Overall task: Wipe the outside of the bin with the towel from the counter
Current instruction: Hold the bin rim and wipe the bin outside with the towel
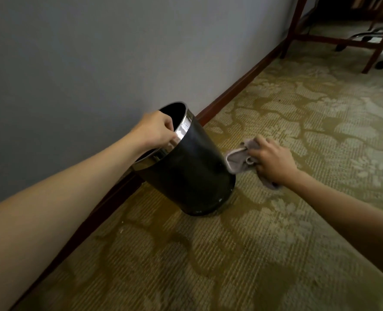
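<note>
A round black bin (192, 171) with a shiny metal rim stands on the carpet near the wall, tilted toward the wall. My left hand (156, 129) grips the metal rim, fingers hooked inside the opening. My right hand (273, 161) holds a bunched grey towel (238, 159) to the right of the bin. The towel's left edge touches the bin's right side near its lower part. The inside of the bin is dark and nothing shows in it.
A grey wall (96, 63) with a dark red skirting board (237, 84) runs along the left. Patterned olive carpet (275, 243) covers the floor. Red wooden furniture legs (291, 30) and a wheeled chair base (365, 34) stand at the top right.
</note>
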